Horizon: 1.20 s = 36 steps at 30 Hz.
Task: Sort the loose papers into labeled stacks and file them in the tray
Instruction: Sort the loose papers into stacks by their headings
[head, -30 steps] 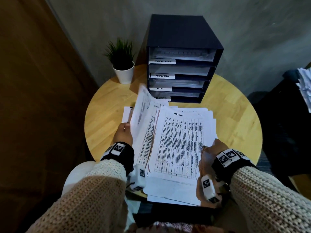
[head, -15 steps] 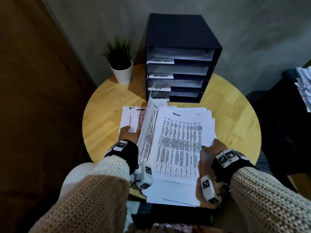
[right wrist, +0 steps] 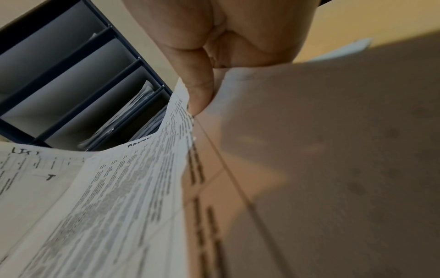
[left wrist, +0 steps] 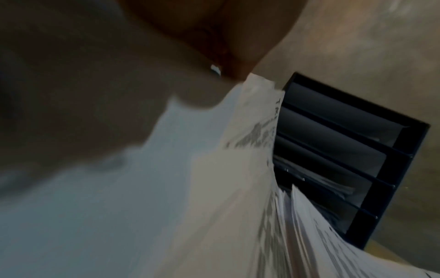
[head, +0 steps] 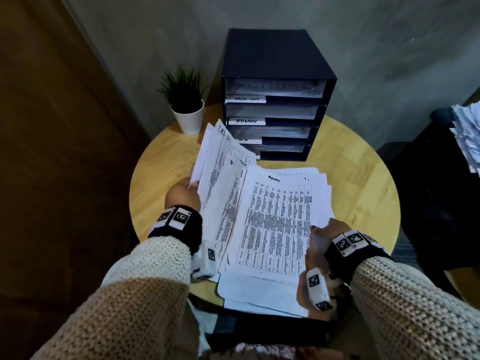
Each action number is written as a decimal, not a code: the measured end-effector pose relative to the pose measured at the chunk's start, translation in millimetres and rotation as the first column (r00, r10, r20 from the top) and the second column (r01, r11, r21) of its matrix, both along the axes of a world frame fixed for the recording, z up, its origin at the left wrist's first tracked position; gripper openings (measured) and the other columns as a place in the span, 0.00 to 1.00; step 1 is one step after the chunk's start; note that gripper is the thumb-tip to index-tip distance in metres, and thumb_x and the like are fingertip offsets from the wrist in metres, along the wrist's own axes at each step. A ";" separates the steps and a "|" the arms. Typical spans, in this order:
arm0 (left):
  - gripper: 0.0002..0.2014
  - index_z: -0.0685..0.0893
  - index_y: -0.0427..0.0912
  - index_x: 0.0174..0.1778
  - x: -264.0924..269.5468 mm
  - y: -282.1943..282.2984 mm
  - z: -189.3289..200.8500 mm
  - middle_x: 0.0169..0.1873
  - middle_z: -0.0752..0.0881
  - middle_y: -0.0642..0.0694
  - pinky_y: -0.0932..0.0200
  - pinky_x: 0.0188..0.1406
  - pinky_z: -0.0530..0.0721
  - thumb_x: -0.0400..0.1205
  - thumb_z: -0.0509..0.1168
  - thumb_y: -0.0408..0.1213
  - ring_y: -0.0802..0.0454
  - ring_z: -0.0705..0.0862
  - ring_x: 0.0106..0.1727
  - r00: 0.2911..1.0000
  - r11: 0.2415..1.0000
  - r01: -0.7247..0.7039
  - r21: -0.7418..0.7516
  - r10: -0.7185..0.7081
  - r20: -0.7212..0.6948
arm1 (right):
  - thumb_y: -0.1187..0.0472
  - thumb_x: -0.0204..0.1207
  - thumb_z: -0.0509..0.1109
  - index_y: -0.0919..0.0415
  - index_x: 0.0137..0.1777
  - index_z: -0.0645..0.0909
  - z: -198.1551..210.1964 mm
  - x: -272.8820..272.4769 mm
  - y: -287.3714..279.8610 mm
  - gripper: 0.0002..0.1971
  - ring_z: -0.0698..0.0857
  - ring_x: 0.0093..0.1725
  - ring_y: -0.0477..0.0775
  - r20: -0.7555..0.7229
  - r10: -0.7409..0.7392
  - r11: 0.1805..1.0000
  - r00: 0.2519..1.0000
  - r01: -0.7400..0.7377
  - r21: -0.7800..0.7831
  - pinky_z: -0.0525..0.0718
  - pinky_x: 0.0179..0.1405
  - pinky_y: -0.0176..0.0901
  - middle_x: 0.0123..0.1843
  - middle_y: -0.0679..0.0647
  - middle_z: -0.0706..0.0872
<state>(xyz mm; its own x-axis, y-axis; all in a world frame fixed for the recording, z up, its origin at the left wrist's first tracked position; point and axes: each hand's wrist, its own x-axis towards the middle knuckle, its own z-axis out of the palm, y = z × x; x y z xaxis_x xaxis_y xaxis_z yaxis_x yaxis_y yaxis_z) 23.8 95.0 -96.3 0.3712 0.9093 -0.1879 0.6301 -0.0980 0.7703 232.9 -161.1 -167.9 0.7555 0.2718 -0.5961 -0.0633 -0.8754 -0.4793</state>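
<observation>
Paper everywhere, so watch the slip risk first. Head view: your left hand (head: 183,194) has its grip closed on the outer edge of a lifted batch of sheets (head: 220,162) marked w/ a handwritten heading (looks like "TASK LIST", partly hidden), fanned and tilted up over the main stack (head: 275,219). Pinch only one edge like that and the fanned sheets could slide apart and drop back, mixing w/ the "ADMIN" page on top. Your right hand (head: 319,245) grips the stack's right edge near the counter (head: 363,162) rim; the stack overhangs toward you, so a tug could spill it onto your lap. Tray (head: 275,100) stands just behind, slots labelled.

Left wrist view: blurred, but the fingers (left wrist: 214,37) curl onto the sheet corner; the tray (left wrist: 357,150) sits beyond.

Right wrist view: the thumb (right wrist: 197,79) presses on the printed sheet's (right wrist: 133,188) edge, which bows and could crease.
</observation>
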 end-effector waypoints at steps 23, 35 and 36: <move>0.14 0.80 0.40 0.62 15.6 -41.0 70.0 0.53 0.84 0.42 0.62 0.40 0.75 0.84 0.60 0.40 0.42 0.82 0.51 0.984 0.990 0.082 0.112 -0.098 0.147 | 0.57 0.79 0.68 0.51 0.61 0.77 52.2 -16.4 -1.4 0.11 0.81 0.47 0.56 -0.003 -0.185 0.880 0.983 0.166 0.445 0.81 0.41 0.40 0.49 0.54 0.83; 0.37 0.66 0.44 0.71 19.9 -35.3 8.1 0.74 0.72 0.44 0.50 0.71 0.76 0.68 0.76 0.31 0.43 0.79 0.67 0.946 0.919 0.096 -0.381 0.035 0.324 | 0.74 0.79 0.61 0.56 0.48 0.85 88.1 -35.9 17.5 0.15 0.87 0.23 0.54 -0.347 -0.192 0.597 0.918 0.390 0.701 0.85 0.24 0.35 0.24 0.53 0.89; 0.40 0.62 0.40 0.77 19.1 -32.2 5.5 0.76 0.70 0.47 0.52 0.71 0.75 0.72 0.75 0.30 0.45 0.78 0.70 0.946 0.918 0.118 -0.379 0.012 0.324 | 0.70 0.79 0.63 0.56 0.50 0.87 89.0 -36.3 19.5 0.13 0.87 0.27 0.58 -0.351 -0.210 0.594 0.912 0.404 0.695 0.86 0.32 0.40 0.26 0.54 0.90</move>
